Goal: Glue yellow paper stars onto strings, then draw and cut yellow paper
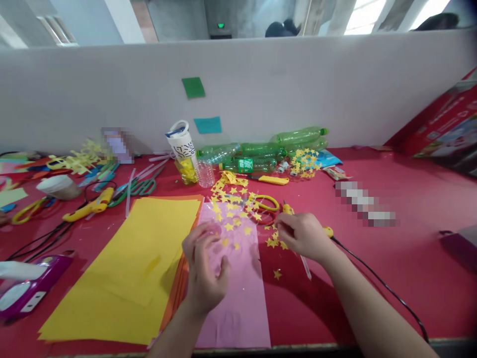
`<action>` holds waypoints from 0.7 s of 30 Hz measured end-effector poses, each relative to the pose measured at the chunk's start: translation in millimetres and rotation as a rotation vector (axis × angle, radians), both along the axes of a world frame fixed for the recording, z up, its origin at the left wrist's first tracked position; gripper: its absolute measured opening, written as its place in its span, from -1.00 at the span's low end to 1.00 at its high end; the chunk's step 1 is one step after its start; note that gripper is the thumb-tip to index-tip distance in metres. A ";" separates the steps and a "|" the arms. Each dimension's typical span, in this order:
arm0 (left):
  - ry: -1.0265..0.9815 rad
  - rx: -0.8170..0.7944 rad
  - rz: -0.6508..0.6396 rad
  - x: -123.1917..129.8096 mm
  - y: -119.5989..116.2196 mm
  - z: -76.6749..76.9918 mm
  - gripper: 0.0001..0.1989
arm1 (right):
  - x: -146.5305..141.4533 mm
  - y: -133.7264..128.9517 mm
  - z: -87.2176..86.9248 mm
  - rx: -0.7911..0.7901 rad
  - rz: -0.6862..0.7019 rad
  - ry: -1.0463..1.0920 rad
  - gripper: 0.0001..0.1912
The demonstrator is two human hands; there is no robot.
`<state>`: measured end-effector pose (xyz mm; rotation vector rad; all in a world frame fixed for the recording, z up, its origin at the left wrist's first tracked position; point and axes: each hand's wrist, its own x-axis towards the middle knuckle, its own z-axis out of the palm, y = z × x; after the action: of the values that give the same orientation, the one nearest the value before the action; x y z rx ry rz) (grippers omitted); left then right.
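My left hand hovers over the pink sheet, its fingers curved and thumb apart, with nothing visible in it. My right hand has its fingertips pressed together beside the small yellow paper stars; whatever they may hold is hidden. Partly behind that hand lies a yellow glue gun, a clear glue stick showing below it. More yellow stars are scattered between my hands, some over the pink sheet. One lone star lies on the red tabletop.
Yellow sheets are stacked at left. Behind the stars lie scissors, a yellow cutter and green bottles. A white cup stands by the partition. Another glue gun is at left. A black cord crosses the right side.
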<state>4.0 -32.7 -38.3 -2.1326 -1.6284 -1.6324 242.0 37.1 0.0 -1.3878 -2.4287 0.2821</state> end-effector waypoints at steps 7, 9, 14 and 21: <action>-0.296 0.013 0.065 -15.3 12.2 -12.5 -0.46 | 1.1 0.8 1.0 -0.149 0.052 -0.235 -0.86; -0.274 0.038 0.069 -16.3 12.1 -12.8 -0.48 | 0.4 0.0 -1.7 -0.176 0.090 -0.266 -0.86; -0.147 0.120 0.048 -10.6 6.4 -7.5 -0.55 | -4.1 -5.8 -5.2 -0.173 0.135 -0.307 -0.85; -0.138 0.131 0.073 -8.6 8.1 -8.5 -0.62 | -10.1 -15.9 -2.6 -0.175 0.231 -0.284 -0.81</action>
<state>-4.6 -24.6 -46.8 -1.9158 -1.5632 -1.8448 231.9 21.2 -2.6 -1.2903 -2.8672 0.3845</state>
